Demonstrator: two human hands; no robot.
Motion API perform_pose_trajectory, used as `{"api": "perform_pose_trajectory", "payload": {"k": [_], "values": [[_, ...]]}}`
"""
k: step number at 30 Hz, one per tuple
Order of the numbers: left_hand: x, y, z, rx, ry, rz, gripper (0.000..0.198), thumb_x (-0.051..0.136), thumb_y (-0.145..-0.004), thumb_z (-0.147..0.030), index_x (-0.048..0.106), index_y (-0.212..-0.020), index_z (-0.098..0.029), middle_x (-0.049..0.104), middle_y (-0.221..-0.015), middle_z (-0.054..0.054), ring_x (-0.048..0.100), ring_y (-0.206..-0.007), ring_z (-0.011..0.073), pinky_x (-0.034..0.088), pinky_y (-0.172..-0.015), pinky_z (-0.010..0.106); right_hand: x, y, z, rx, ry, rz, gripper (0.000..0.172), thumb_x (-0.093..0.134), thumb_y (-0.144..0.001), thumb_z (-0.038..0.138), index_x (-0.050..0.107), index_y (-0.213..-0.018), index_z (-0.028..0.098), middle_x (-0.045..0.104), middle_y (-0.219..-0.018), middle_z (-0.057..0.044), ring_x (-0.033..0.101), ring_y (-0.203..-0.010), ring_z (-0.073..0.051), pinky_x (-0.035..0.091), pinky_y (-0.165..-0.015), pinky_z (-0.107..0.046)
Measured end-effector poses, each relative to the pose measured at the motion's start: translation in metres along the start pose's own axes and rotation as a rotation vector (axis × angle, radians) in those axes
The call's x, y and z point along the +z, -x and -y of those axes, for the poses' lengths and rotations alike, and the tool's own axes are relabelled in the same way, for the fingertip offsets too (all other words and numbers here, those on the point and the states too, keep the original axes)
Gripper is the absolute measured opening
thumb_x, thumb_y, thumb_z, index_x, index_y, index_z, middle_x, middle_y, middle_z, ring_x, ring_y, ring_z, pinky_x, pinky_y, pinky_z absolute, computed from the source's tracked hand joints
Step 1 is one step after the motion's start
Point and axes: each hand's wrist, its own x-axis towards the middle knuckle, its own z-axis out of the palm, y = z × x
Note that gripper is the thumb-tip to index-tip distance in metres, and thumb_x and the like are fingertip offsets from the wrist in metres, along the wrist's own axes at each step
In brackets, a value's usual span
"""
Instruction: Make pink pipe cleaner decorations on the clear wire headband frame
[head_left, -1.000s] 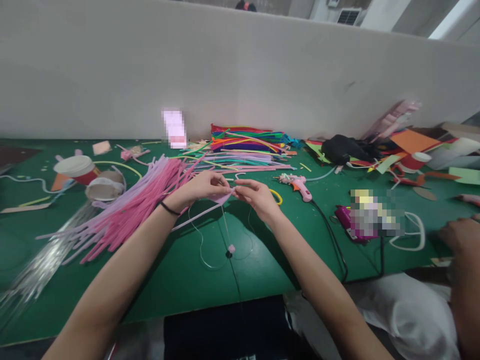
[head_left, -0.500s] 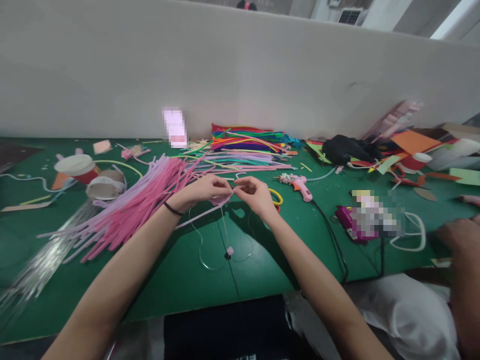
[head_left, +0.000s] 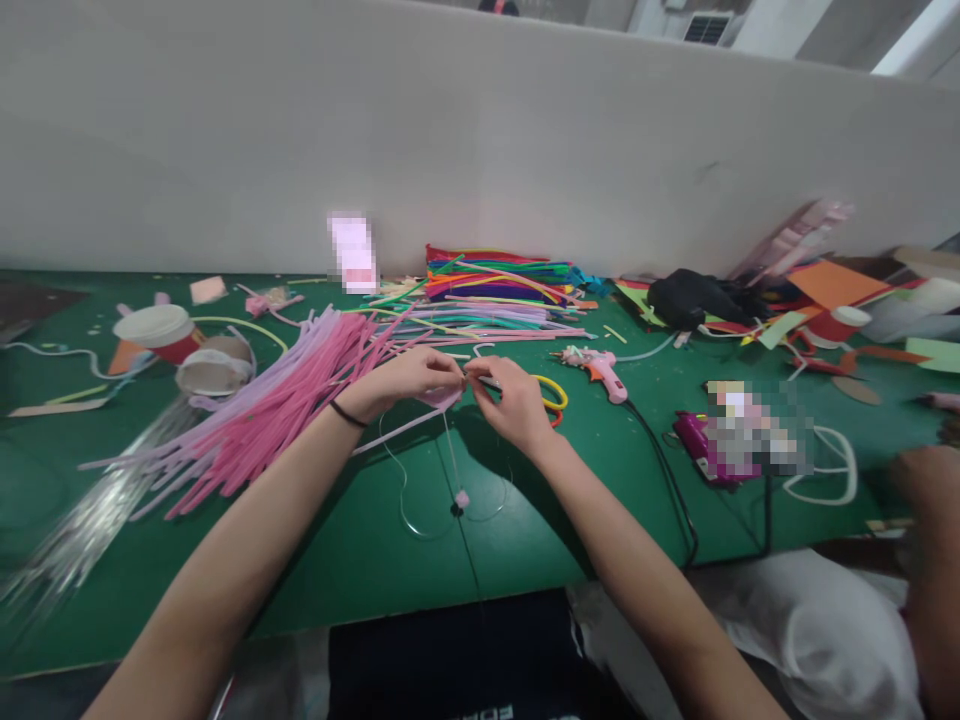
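My left hand [head_left: 409, 378] and my right hand [head_left: 510, 400] meet over the green table [head_left: 360, 550], fingers pinched together on a lilac pipe cleaner [head_left: 405, 425] that runs down to the left. A thin clear wire [head_left: 409, 510] loops below my hands, with a small pink bead [head_left: 462, 497] hanging on it. A fan of pink and lilac pipe cleaners [head_left: 277, 410] lies just left of my left hand.
A stack of coloured pipe cleaners [head_left: 495, 285] lies by the white partition. A pink glue gun [head_left: 596, 365], a yellow ring [head_left: 555, 392], paper cups [head_left: 161, 335], a black cable [head_left: 675, 500] and coloured paper scraps [head_left: 825, 290] lie around. Another person's arm [head_left: 930, 520] shows at the right edge.
My right hand has shifted slightly left and turned, closing against my left hand's fingertips. The left hand has barely moved.
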Motion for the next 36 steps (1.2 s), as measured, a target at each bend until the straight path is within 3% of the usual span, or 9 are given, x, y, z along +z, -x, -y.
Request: {"api": "perform_pose_trajectory", "payload": {"k": [3,6,9,26,36], "values": [[-0.002,0.004,-0.007,0.005,0.003,0.016,0.022,0.063,-0.076,-0.034,0.069,-0.074,-0.013,0.053,-0.059,-0.001,0.046,-0.053,0.0089,0.036,-0.052,0.021,-0.001,-0.003,-0.003,0.321,-0.273,-0.069,0.020,0.059,-0.088,0.035,0.065,-0.100,0.021,0.071,-0.092,-0.006,0.067,-0.086,-0.018,0.054,-0.077,-0.030],[-0.003,0.007,-0.011,0.040,-0.029,0.023,0.022,0.061,-0.078,-0.034,0.068,-0.074,-0.014,0.054,-0.058,-0.001,0.047,-0.053,0.0094,0.038,-0.052,0.021,-0.004,-0.006,-0.004,0.710,-0.614,0.030,0.033,0.058,-0.088,0.047,0.067,-0.086,0.015,0.071,-0.082,-0.008,0.067,-0.069,-0.015,0.052,-0.059,-0.023],[-0.002,0.008,-0.014,0.060,-0.087,0.000,0.023,0.061,-0.078,-0.035,0.069,-0.074,-0.014,0.058,-0.061,0.000,0.051,-0.056,0.0108,0.040,-0.054,0.022,-0.005,-0.007,-0.003,0.870,-0.757,0.106,0.031,0.065,-0.084,0.044,0.067,-0.081,0.013,0.071,-0.080,-0.009,0.066,-0.061,-0.012,0.049,-0.050,-0.019],[0.007,0.004,-0.012,0.127,-0.148,-0.040,0.027,0.059,-0.081,-0.038,0.067,-0.073,-0.014,0.058,-0.056,-0.001,0.051,-0.053,0.0100,0.039,-0.052,0.021,-0.006,-0.012,0.000,0.969,-0.830,0.087,0.012,0.072,-0.075,0.023,0.071,-0.083,0.014,0.071,-0.077,-0.006,0.066,-0.063,-0.011,0.050,-0.047,-0.016],[0.008,0.005,-0.016,0.134,-0.089,-0.071,0.026,0.061,-0.079,-0.038,0.067,-0.076,-0.013,0.057,-0.060,-0.001,0.050,-0.056,0.0103,0.038,-0.053,0.020,-0.005,-0.011,0.000,0.810,-0.699,0.080,0.012,0.073,-0.073,0.027,0.071,-0.077,0.016,0.069,-0.068,-0.004,0.065,-0.063,-0.011,0.052,-0.053,-0.019]]}}
